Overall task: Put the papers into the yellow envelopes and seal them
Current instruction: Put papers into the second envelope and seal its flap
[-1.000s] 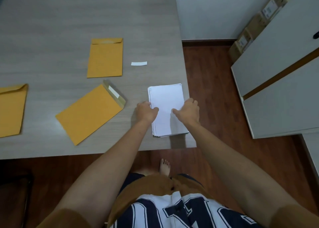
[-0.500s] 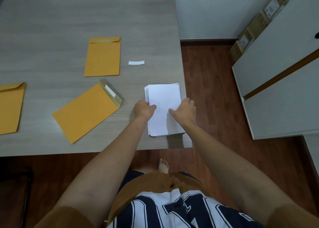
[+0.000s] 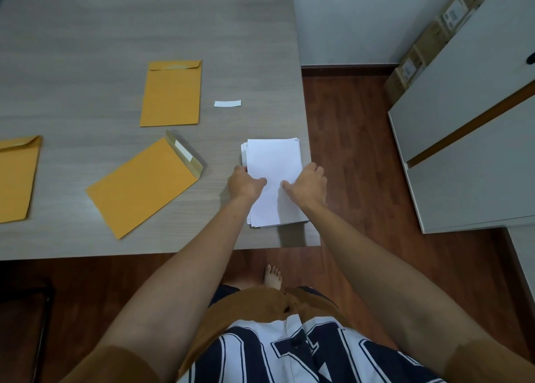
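A stack of white papers (image 3: 273, 162) lies near the table's right front corner. My left hand (image 3: 246, 183) grips its left edge, thumb on top. My right hand (image 3: 307, 185) grips its right edge, thumb lying on the top sheet. Three yellow envelopes lie to the left: an open one (image 3: 142, 187) at a slant with its flap turned back and a white strip showing, one (image 3: 171, 94) farther back with its flap folded down, and one (image 3: 17, 177) cut off by the left border.
The grey wooden table (image 3: 86, 20) ends just right of the papers. A small white peel-off strip (image 3: 227, 103) lies behind them. White cabinets (image 3: 469, 139) stand to the right across a wooden floor, cardboard boxes (image 3: 434, 38) beside them. A bare foot (image 3: 272, 277) shows below the table edge.
My thumbs have crept a little closer together on the top sheet; both hands stay on the stack. The view has shifted slightly. Envelopes and the strip have not moved.
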